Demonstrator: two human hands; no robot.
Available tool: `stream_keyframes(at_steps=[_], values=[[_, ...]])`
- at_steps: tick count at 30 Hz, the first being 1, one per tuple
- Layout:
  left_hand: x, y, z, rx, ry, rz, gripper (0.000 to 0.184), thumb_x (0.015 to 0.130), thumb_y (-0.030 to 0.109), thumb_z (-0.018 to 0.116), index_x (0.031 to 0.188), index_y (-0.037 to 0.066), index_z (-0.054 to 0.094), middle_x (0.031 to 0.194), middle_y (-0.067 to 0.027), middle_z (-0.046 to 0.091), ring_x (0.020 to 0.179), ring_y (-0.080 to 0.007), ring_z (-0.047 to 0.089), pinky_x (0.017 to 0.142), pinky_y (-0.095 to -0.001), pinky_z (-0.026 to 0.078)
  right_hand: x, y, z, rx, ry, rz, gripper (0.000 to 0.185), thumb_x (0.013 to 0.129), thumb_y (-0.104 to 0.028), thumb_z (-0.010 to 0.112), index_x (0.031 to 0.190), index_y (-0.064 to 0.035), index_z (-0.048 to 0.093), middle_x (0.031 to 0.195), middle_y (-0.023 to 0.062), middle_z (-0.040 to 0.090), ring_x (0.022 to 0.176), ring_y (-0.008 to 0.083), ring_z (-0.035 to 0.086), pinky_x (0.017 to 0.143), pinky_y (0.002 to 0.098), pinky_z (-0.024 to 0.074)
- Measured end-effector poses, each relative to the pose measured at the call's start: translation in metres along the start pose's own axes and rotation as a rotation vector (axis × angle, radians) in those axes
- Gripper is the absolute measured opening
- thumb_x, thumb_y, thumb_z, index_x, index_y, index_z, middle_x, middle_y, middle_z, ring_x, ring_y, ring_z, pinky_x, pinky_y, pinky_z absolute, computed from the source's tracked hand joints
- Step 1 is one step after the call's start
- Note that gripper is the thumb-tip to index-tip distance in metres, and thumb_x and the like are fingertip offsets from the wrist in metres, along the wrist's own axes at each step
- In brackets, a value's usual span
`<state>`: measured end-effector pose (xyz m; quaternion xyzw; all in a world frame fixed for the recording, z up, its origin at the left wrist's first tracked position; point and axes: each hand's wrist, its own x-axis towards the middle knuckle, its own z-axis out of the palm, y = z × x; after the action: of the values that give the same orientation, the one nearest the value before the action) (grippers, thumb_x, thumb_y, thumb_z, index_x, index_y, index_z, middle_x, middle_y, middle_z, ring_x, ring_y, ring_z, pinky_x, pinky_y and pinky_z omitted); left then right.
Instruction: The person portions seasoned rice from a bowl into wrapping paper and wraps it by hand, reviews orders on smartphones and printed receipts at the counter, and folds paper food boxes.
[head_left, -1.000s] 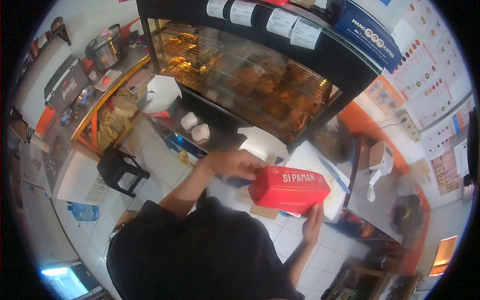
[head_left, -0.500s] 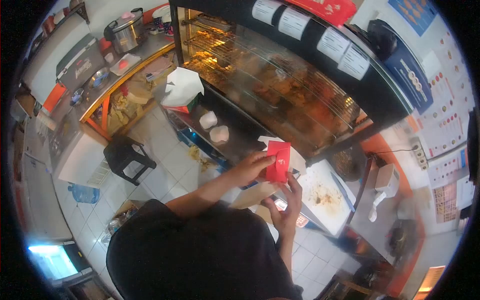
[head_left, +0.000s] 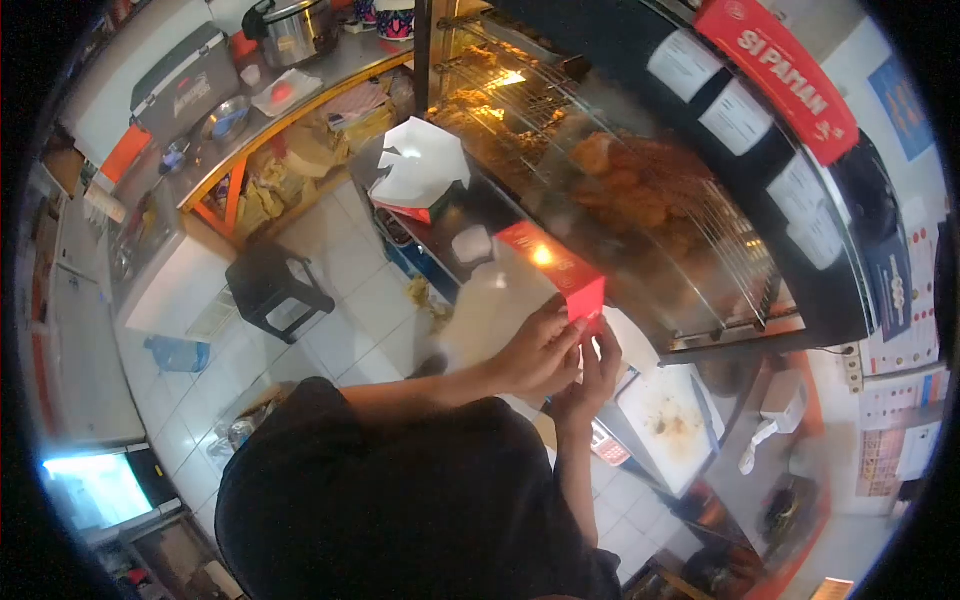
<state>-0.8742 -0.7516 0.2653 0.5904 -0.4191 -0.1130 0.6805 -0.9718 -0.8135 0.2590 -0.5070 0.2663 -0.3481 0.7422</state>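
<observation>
Both hands are closed on a red cardboard food box with white lettering, partly folded. Its plain inner side, pale and blurred, seems to spread left below the red panel. My left hand grips the near end of the red panel. Just right of it, my right hand pinches the same end, the two hands' fingers nearly touching. Beyond them on the dark counter stand an opened white-lined box with a red outside and a small white lump that looks paper-wrapped.
A glass warming cabinet with fried food on racks lies ahead. To the right are a stained white cutting board, a calculator and a tissue box. A black stool stands on the tiled floor at left.
The red box has been turned, so its long lettered panel now points away and left. My hands have come closer together at its near end. The camera view has shifted.
</observation>
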Motion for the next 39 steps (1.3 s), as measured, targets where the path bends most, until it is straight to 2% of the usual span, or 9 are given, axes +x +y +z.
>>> stream_keyframes(at_steps=[3, 8, 12, 17, 22, 26, 29, 31, 39], values=[[0.004, -0.024, -0.022, -0.159, -0.093, -0.143, 0.027, 0.103, 0.020, 0.051, 0.116, -0.002, 0.059, 0.108, -0.0153, 0.064, 0.094, -0.0205, 0.063, 0.078, -0.0337, 0.050, 0.017, 0.011, 0.010, -1.224, 0.009, -0.984, 0.043, 0.081, -0.008, 0.075, 0.120, 0.0007, 0.057, 0.123, 0.0171, 0.058, 0.109, 0.0270, 0.059, 0.089, 0.0376, 0.0489], [0.027, -0.028, -0.080, 0.262, -0.616, -0.254, 0.024, 0.100, 0.020, 0.054, 0.109, 0.001, 0.064, 0.093, -0.0168, 0.070, 0.093, -0.0329, 0.068, 0.081, -0.0392, 0.052, 0.033, 0.051, -0.037, -0.745, -0.123, -0.386, 0.028, 0.086, -0.009, 0.073, 0.108, -0.0006, 0.057, 0.112, 0.0174, 0.058, 0.100, 0.0277, 0.058, 0.085, 0.0362, 0.0472], [0.029, -0.078, -0.128, 0.460, -0.963, 0.190, 0.015, 0.088, 0.016, 0.060, 0.098, 0.007, 0.067, 0.089, -0.0101, 0.069, 0.089, -0.0310, 0.066, 0.078, -0.0431, 0.049, 0.046, 0.120, -0.167, -1.489, 0.538, -0.503, 0.039, 0.083, -0.016, 0.075, 0.115, -0.0007, 0.059, 0.116, 0.0208, 0.059, 0.103, 0.0322, 0.058, 0.090, 0.0413, 0.0473], [0.035, -0.145, -0.115, 0.886, -1.284, 0.548, 0.014, 0.078, 0.009, 0.059, 0.086, 0.016, 0.068, 0.083, -0.0023, 0.064, 0.093, -0.0186, 0.061, 0.086, -0.0351, 0.044, 0.040, 0.173, -0.270, -1.644, 0.576, -0.054, 0.034, 0.082, -0.018, 0.070, 0.106, 0.0048, 0.064, 0.096, 0.0217, 0.069, 0.088, 0.0311, 0.067, 0.080, 0.0424, 0.0522], [0.046, -0.225, -0.077, 0.701, -1.204, 0.641, 0.010, 0.077, 0.010, 0.058, 0.072, 0.011, 0.066, 0.080, -0.0046, 0.061, 0.092, -0.0234, 0.060, 0.085, -0.0385, 0.046, 0.015, 0.183, -0.301, -1.507, 0.610, -0.056, 0.021, 0.080, -0.011, 0.059, 0.086, 0.0076, 0.067, 0.068, 0.0204, 0.070, 0.057, 0.0279, 0.069, 0.054, 0.0332, 0.0529], [0.059, -0.277, -0.047, 0.776, -1.218, 0.655, 0.009, 0.079, 0.011, 0.057, 0.075, 0.008, 0.064, 0.093, -0.0094, 0.059, 0.095, -0.0265, 0.056, 0.087, -0.0401, 0.045, -0.007, 0.169, -0.291, -1.763, 0.567, -0.023, 0.016, 0.080, -0.010, 0.059, 0.085, -0.0029, 0.071, 0.076, 0.0104, 0.072, 0.075, 0.0286, 0.070, 0.095, 0.0573, 0.0419], [0.061, -0.282, -0.038, 0.749, -1.081, 0.625, 0.021, 0.083, 0.010, 0.056, 0.101, 0.004, 0.064, 0.111, -0.0138, 0.060, 0.114, -0.0289, 0.052, 0.096, -0.0419, 0.041, -0.010, 0.162, -0.272, -1.228, 0.669, 0.043, 0.021, 0.083, -0.016, 0.063, 0.101, -0.0048, 0.069, 0.096, 0.0104, 0.070, 0.087, 0.0282, 0.069, 0.099, 0.0591, 0.0386], [0.064, -0.256, -0.042, 0.682, -0.932, 0.538, 0.025, 0.086, 0.008, 0.054, 0.109, 0.003, 0.063, 0.116, -0.0145, 0.059, 0.118, -0.0300, 0.051, 0.098, -0.0427, 0.041, -0.007, 0.159, -0.260, -0.866, 0.786, 0.130, 0.039, 0.095, -0.024, 0.065, 0.125, -0.0005, 0.057, 0.088, 0.0077, 0.064, 0.078, 0.0221, 0.062, 0.078, 0.0384, 0.0528], [0.032, -0.264, -0.083, 0.960, -0.725, -0.117, 0.091, 0.074, 0.029, 0.080, 0.148, 0.007, 0.032, 0.131, -0.0253, 0.044, 0.121, -0.0438, 0.048, 0.098, -0.0522, 0.044, -0.041, 0.211, -0.187, -1.005, 0.815, -0.187, 0.034, 0.097, -0.024, 0.058, 0.122, 0.0005, 0.058, 0.117, 0.0174, 0.059, 0.096, 0.0257, 0.062, 0.078, 0.0340, 0.0520]])
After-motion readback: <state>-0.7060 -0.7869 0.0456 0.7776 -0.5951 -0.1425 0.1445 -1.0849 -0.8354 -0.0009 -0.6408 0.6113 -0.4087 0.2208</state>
